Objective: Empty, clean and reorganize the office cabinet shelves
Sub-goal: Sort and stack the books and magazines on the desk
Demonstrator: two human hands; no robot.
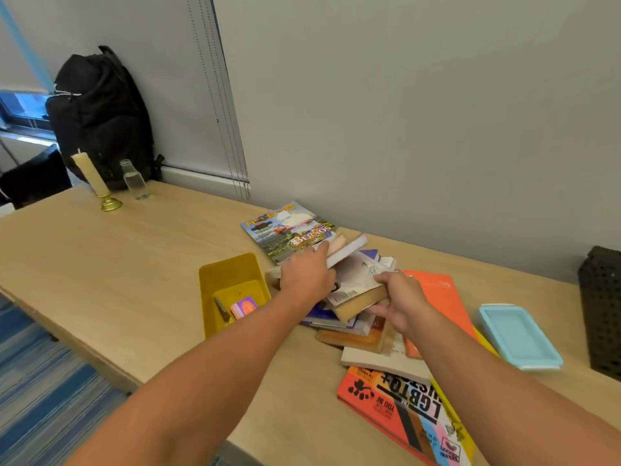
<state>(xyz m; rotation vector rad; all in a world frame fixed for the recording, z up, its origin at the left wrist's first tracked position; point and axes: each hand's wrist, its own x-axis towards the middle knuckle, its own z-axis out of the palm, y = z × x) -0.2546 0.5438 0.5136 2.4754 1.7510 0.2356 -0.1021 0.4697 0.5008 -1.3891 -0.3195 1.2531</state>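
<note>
Two bare forearms reaching in from the lower edge, over a pale wooden table (100,264). Left hand (307,274) laid palm down on a loose pile of books (353,297), fingers fairly straight, fingertips on a tilted white-edged book (347,250) at the top of the pile. Right hand (398,302) just right of the left one, fingers curled round the edge of a thick tan-edged book with a barcode (356,297), thumb on top, clamped on it.

Beneath and around both hands, more books overlapping at odd angles. Under the right wrist, an orange book (443,297) lying flat. Nearer than the right hand, a red book printed "LGBTQ+" (396,408) at the table's near edge, partly under a cream one. Beyond the left fingertips, a colourful magazine (285,230), flat, close to the grey wall.

Just left of the left wrist, a yellow open tray (232,274) holding a small pink card and a dark slim object, too small to identify. Right of the right forearm, a light blue lid (519,336) lying flat. Further right, at the frame edge, a black perforated container (601,311).

Far beyond the left hand, at the table's far end: a cream candle in a brass holder (95,179), a clear glass bottle (134,179) beside it, and a black backpack (100,116) upright against the wall.
</note>
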